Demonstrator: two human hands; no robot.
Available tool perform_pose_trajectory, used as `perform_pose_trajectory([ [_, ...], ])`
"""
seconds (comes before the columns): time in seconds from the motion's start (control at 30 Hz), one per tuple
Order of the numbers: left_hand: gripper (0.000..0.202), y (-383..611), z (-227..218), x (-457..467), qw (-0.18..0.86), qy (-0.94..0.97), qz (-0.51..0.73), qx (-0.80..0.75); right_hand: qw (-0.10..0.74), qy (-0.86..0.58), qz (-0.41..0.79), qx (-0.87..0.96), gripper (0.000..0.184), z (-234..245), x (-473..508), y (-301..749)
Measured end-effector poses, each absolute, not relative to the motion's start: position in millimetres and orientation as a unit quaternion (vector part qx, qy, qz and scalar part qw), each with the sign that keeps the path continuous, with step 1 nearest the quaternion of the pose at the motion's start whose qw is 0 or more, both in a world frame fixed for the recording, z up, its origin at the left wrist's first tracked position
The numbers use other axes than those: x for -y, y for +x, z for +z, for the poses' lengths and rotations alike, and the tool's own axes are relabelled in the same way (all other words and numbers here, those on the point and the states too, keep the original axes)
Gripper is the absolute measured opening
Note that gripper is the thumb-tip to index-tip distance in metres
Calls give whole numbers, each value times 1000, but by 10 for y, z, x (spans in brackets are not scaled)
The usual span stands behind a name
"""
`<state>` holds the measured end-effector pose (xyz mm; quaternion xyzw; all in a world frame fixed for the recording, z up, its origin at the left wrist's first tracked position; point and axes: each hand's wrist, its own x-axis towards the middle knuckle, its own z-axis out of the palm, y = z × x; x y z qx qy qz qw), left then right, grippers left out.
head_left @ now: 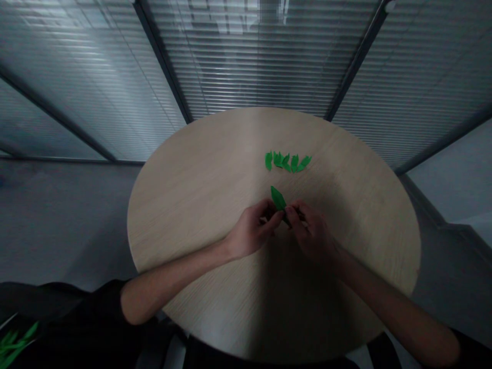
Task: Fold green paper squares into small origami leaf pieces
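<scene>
My left hand (255,228) and my right hand (311,225) meet over the middle of the round table. Between them points up a green leaf-shaped piece (278,198), its tip towards the far side. Fingertips of both hands pinch its lower end, which they partly hide. Whether it is folded paper or something else, I cannot tell. Just beyond the hands, a row of several small green pieces (286,162) with pointed ends lies on the tabletop.
The pale wooden table (184,195) has a rounded edge. Glass panels with blinds (253,77) stand behind it. More green strips (17,343) show at the lower left, beside a dark sleeve (103,312). A shadow falls over the near tabletop.
</scene>
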<state>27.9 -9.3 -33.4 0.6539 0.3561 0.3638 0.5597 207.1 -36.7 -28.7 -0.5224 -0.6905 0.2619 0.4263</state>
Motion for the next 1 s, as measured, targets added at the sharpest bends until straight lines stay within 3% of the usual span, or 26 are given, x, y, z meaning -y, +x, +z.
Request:
perform_pose_trajectory([
  [0.3,26,283,-372,76,587,637,370,-335,418,-509,299,691,27,-292,372,2073],
  [1.0,28,274,-305,71,617,599,408,-306,434,-490,404,639,31,-289,377,2066],
])
